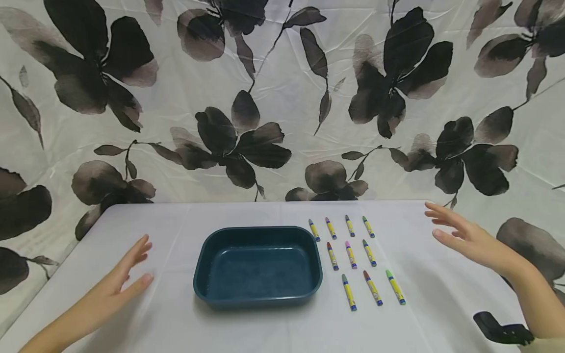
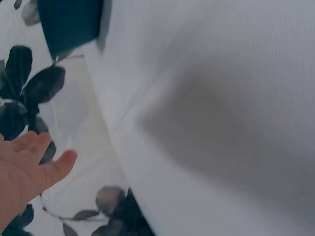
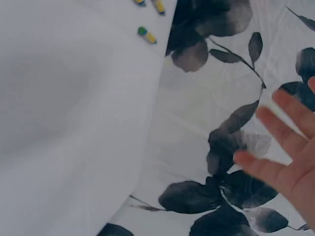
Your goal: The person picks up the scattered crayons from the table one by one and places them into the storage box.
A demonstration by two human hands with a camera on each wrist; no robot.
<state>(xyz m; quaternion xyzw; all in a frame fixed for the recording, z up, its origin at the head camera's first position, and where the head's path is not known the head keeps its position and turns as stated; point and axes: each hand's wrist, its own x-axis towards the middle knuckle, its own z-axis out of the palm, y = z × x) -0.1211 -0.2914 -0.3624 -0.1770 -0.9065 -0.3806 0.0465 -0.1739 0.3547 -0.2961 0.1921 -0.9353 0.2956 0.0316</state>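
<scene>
A dark teal rectangular tub (image 1: 258, 300) stands on the white table, with nothing inside it. To its right lie several crayons in yellow and blue wrappers, set out in three rough rows; a bright green one (image 1: 396, 288) is nearest the front right, and a brown one (image 1: 372, 288) lies beside it. My left hand (image 1: 116, 282) hovers left of the tub, fingers extended and thumb apart, holding nothing. Over the table's right side, my right hand (image 1: 470, 240) is raised with spread fingers and touches nothing. Both wrist views show the hands away from any object.
The table (image 1: 247, 333) has a white cover, and its back edge meets a hanging cloth (image 1: 282, 98) with dark flower prints. A black strap (image 1: 503, 328) sits at the right wrist.
</scene>
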